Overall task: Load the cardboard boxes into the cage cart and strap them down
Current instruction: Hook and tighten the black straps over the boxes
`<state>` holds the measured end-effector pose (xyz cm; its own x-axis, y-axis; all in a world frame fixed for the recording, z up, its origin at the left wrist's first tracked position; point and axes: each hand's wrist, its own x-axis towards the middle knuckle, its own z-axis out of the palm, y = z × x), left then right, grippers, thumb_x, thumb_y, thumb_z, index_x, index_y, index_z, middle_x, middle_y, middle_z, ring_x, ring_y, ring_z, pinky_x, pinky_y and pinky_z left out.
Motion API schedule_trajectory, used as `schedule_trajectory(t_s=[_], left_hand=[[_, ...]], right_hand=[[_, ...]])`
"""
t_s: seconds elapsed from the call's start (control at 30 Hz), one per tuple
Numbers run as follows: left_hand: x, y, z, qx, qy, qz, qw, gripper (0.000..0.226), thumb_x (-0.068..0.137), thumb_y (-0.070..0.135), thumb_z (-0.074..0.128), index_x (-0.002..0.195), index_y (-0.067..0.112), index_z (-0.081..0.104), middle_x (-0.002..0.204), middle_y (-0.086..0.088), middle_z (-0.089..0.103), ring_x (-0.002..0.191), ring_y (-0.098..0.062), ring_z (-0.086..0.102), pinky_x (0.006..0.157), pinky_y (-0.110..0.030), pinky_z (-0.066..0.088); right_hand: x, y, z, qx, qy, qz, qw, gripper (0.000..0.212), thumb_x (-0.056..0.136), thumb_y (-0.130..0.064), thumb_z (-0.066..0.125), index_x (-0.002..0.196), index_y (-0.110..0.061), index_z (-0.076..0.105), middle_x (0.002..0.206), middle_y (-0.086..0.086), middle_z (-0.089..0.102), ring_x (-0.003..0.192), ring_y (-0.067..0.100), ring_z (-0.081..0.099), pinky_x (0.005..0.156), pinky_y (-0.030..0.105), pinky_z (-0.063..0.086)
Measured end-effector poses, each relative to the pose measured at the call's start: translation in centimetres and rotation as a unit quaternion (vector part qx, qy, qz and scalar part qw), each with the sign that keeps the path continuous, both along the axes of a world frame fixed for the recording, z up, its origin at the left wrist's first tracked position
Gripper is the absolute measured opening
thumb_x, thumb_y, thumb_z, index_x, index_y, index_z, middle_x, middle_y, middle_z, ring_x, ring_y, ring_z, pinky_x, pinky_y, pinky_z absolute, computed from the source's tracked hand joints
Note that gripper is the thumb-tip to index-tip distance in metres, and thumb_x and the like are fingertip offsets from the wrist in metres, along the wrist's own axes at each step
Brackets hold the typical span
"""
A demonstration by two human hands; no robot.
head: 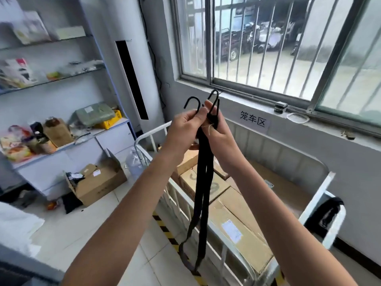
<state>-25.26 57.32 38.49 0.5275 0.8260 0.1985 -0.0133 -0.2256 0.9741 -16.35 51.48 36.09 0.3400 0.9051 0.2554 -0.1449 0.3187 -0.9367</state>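
- My left hand [185, 129] is raised in front of me. Its fingers are curled round the top of the black strap [203, 193], just under one hook [199, 105].
- My right hand [219, 139] touches the left. Thumb and fingers pinch the same bundle beneath a second hook [215, 91].
- The strap hangs from both hands in long doubled loops. Its low end dangles in front of the near left edge of the cage cart [316, 198].
- Cardboard boxes [237, 221] lie flat inside the cart, packed along its left side.
- An open carton [99, 182] sits on the floor left of the cart, below the shelves [61, 79].
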Motion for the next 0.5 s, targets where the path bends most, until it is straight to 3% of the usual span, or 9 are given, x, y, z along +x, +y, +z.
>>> schedule_trajectory(t_s=[0.1,0.17,0.2,0.27,0.33,0.4,0.5], left_hand=[[2.2,3.9,1.3,-0.024,-0.001,0.006,1.0,0.033,0.102,0.038,0.053,0.1,0.012,0.074,0.072,0.005,0.071,0.066,-0.012,0.068,0.059,-0.027,0.053],[3.7,6.4,2.0,-0.045,-0.022,0.01,0.999,0.035,0.102,0.039,0.053,0.1,0.009,0.071,0.084,-0.004,0.075,0.069,-0.015,0.071,0.057,-0.029,0.055],[4.5,7.9,2.3,-0.059,-0.039,0.012,0.997,0.034,0.102,0.038,0.053,0.098,0.008,0.069,0.091,-0.009,0.076,0.071,-0.018,0.071,0.058,-0.032,0.057],[5.9,10.6,2.9,-0.073,-0.066,0.011,0.995,0.032,0.103,0.035,0.051,0.097,0.007,0.065,0.091,-0.013,0.074,0.071,-0.024,0.072,0.062,-0.035,0.061],[7.3,13.5,3.4,-0.07,-0.082,0.006,0.994,0.032,0.103,0.035,0.049,0.096,0.007,0.062,0.08,-0.009,0.071,0.068,-0.028,0.071,0.065,-0.04,0.062],[9.1,16.7,4.2,-0.061,-0.076,-0.01,0.995,0.031,0.105,0.033,0.046,0.096,0.007,0.06,0.067,-0.004,0.062,0.054,-0.021,0.064,0.064,-0.042,0.062],[11.9,20.3,5.4,-0.08,-0.007,-0.091,0.993,0.022,0.107,0.026,0.043,0.1,0.007,0.052,0.066,-0.002,0.047,0.04,-0.011,0.044,0.043,-0.026,0.048]], right_hand=[[1.4,3.4,0.5,0.007,0.012,-0.042,0.999,0.048,0.108,-0.015,0.043,0.152,-0.028,0.032,0.127,0.0,0.063,0.093,0.017,0.073,0.08,0.05,0.061],[2.8,5.3,0.4,0.016,0.013,-0.066,0.998,0.047,0.108,-0.017,0.043,0.153,-0.025,0.032,0.13,0.002,0.064,0.108,0.025,0.07,0.093,0.055,0.056],[3.6,6.3,0.2,0.019,0.021,-0.07,0.997,0.045,0.108,-0.018,0.042,0.152,-0.025,0.033,0.129,0.009,0.066,0.109,0.031,0.07,0.093,0.056,0.055],[5.2,8.5,-0.2,0.033,0.066,-0.062,0.995,0.04,0.109,-0.019,0.041,0.148,-0.023,0.039,0.124,0.019,0.067,0.101,0.037,0.071,0.087,0.054,0.059],[6.8,10.7,-0.5,0.045,0.103,-0.066,0.991,0.034,0.109,-0.018,0.04,0.142,-0.023,0.047,0.115,0.02,0.069,0.083,0.029,0.073,0.073,0.04,0.061],[9.2,13.4,-0.8,0.036,0.105,-0.107,0.988,0.031,0.108,-0.022,0.042,0.137,-0.023,0.053,0.096,0.015,0.07,0.056,0.015,0.059,0.051,0.027,0.049],[12.7,16.7,-0.5,0.033,0.107,-0.126,0.986,0.034,0.106,-0.037,0.045,0.134,-0.02,0.056,0.069,-0.001,0.052,0.043,0.005,0.033,0.04,0.02,0.027]])
